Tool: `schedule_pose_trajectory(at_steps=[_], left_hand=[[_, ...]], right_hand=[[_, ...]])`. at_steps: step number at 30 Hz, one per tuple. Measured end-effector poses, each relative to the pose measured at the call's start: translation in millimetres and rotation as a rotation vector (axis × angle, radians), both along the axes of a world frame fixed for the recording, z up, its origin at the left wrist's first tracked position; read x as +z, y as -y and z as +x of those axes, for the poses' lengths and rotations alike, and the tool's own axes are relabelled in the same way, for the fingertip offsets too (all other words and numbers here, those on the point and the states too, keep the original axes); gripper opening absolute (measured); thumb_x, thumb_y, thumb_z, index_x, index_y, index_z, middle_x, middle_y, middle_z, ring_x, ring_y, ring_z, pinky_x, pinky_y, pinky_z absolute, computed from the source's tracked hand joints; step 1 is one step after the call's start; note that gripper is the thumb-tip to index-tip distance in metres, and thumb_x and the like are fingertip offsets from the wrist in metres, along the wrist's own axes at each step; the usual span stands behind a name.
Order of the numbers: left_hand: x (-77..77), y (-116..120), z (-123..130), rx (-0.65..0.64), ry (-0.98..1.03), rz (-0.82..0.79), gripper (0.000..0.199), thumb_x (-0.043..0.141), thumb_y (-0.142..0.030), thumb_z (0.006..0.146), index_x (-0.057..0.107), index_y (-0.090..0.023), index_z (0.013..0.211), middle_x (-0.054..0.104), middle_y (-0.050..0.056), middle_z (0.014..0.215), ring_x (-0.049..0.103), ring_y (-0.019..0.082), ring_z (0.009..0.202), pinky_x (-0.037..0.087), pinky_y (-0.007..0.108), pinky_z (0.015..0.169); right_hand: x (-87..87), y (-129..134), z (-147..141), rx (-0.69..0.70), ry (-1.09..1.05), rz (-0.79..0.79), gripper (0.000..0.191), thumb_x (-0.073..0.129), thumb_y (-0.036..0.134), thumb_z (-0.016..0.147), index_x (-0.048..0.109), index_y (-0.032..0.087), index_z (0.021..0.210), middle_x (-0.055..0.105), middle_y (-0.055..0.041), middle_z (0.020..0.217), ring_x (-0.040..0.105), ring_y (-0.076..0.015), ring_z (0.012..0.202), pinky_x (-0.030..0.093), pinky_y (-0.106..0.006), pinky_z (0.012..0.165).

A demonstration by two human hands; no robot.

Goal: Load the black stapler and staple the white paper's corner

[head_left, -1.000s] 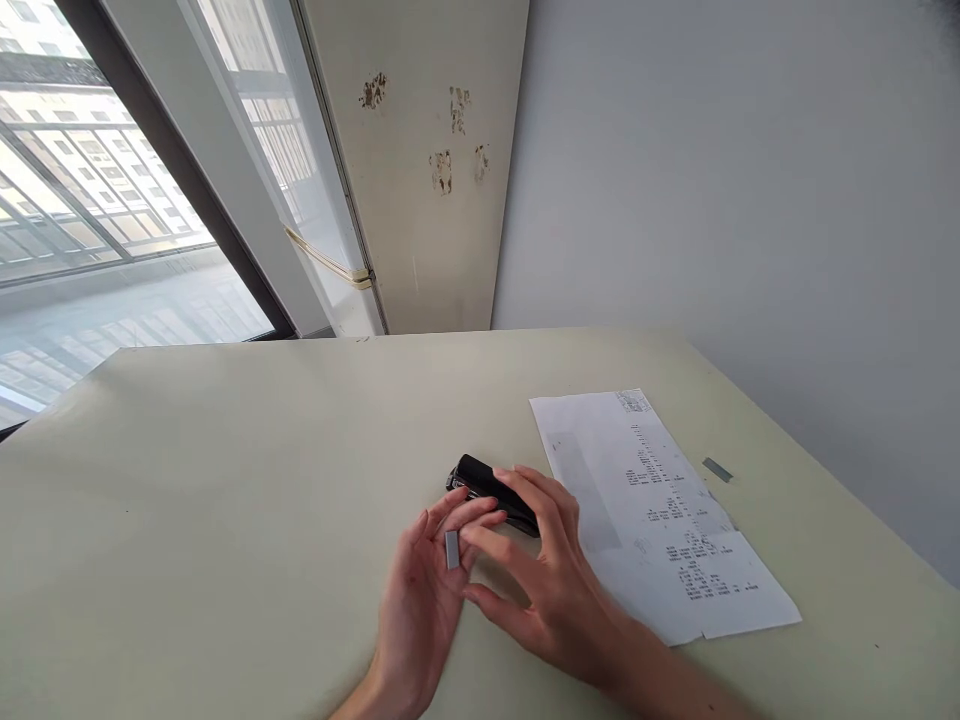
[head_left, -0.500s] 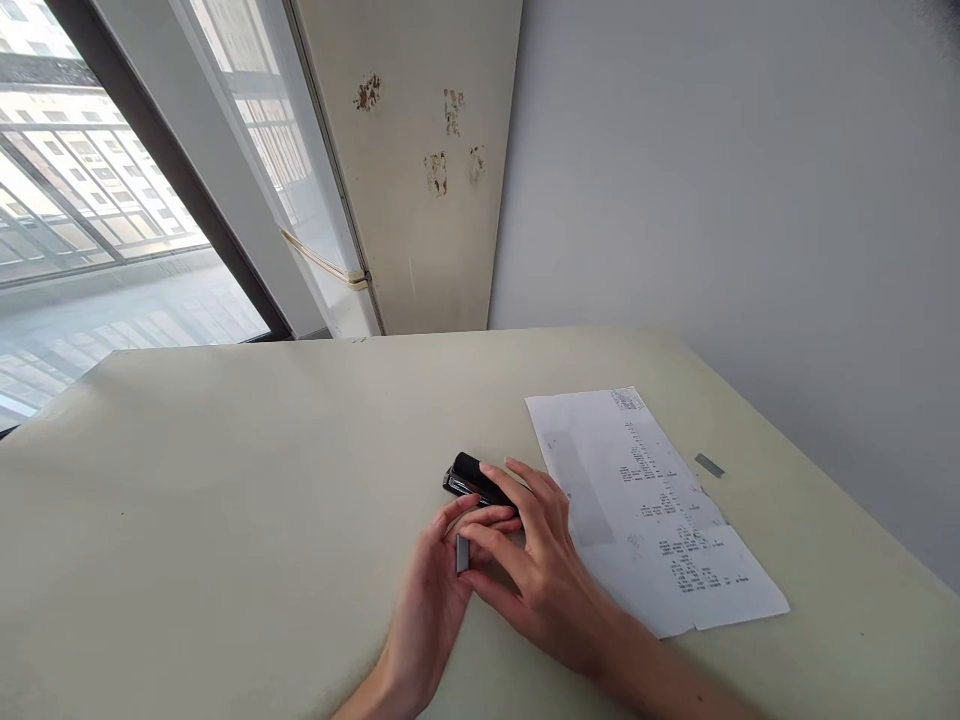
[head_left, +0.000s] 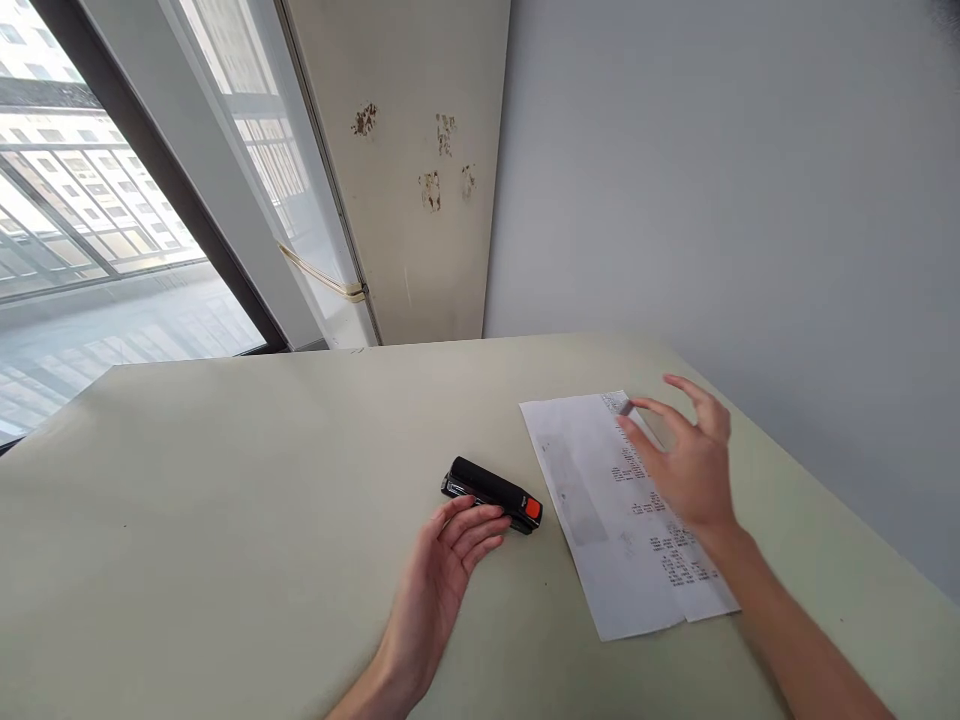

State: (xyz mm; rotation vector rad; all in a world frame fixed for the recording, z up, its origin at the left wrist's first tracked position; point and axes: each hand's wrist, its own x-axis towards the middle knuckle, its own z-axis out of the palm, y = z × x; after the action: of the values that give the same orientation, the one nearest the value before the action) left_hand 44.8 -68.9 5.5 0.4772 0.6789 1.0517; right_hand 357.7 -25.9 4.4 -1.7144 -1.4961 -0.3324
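A black stapler (head_left: 491, 487) with a red patch at its right end lies on the table. My left hand (head_left: 450, 565) rests palm up just in front of it, fingers slightly curled and apart, the palm bare and the fingertips by the stapler's near side. Over the right part of a printed white paper (head_left: 592, 560), my right hand (head_left: 686, 455) pinches a small grey strip (head_left: 626, 408) between thumb and index finger, its other fingers raised. That strip is over the paper's far right corner.
The pale table (head_left: 262, 500) reaches to a grey wall (head_left: 712, 200) on the right. Beyond its far edge stand a cream panel (head_left: 420, 260) with brown marks and, at the left, a window (head_left: 90, 200).
My right hand has left my left palm and moved right and away, carrying the grey strip over the paper. The stapler is now more fully visible. My left hand has hardly moved.
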Motion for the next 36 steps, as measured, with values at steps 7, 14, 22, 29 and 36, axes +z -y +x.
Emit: schedule_pose_trajectory(at_steps=[7,14,22,29,36], left_hand=[[-2.1,-0.2,-2.9,-0.018,-0.033,-0.015,0.034,0.058,-0.043,0.102,0.072,-0.015,0.116,0.075,0.016,0.123,0.069,0.034,0.118,0.048,0.048,0.107],[-1.2,0.7,-0.2,-0.021,-0.14,0.02,0.03,0.067,-0.039,0.098,0.067,-0.017,0.118,0.073,0.013,0.111,0.069,0.028,0.104,0.051,0.042,0.096],[8.3,1.2,-7.3,-0.005,-0.576,0.309,0.028,0.069,-0.045,0.096,0.069,-0.021,0.111,0.062,0.002,0.081,0.055,0.019,0.077,0.046,0.031,0.077],[11.6,-11.8,-19.8,0.148,-0.929,0.712,0.014,0.079,-0.028,0.088,0.079,-0.027,0.102,0.069,0.009,0.106,0.056,0.028,0.104,0.042,0.035,0.098],[13.5,-52.8,-8.5,-0.067,-1.42,1.418,0.043,0.072,-0.031,0.096,0.062,-0.031,0.137,0.062,0.008,0.146,0.044,0.034,0.144,0.025,0.055,0.122]], right_hand=[[-56.6,-14.2,93.2,-0.218,-0.004,-0.21,0.046,0.057,0.06,0.091,0.078,0.019,0.101,0.053,-0.0174,0.147,0.046,-0.043,0.136,0.035,-0.067,0.113],[-67.4,-17.2,98.3,-0.214,-0.118,-0.28,0.057,0.052,0.065,0.089,0.075,0.017,0.109,0.058,-0.0201,0.144,0.044,-0.0437,0.137,0.038,-0.062,0.11],[-58.2,17.8,92.5,-0.229,-0.281,-0.319,0.064,0.046,0.063,0.098,0.061,0.015,0.139,0.064,-0.02,0.143,0.062,-0.0382,0.13,0.05,-0.051,0.102],[-51.9,59.5,76.9,-0.162,-0.335,-0.422,0.067,0.049,0.066,0.097,0.053,0.024,0.149,0.057,-0.0111,0.156,0.058,-0.0352,0.137,0.058,-0.042,0.085],[-44.2,65.5,65.5,-0.103,-0.317,-0.437,0.066,0.049,0.068,0.097,0.052,0.026,0.148,0.054,-0.0087,0.159,0.055,-0.0357,0.141,0.06,-0.046,0.094]])
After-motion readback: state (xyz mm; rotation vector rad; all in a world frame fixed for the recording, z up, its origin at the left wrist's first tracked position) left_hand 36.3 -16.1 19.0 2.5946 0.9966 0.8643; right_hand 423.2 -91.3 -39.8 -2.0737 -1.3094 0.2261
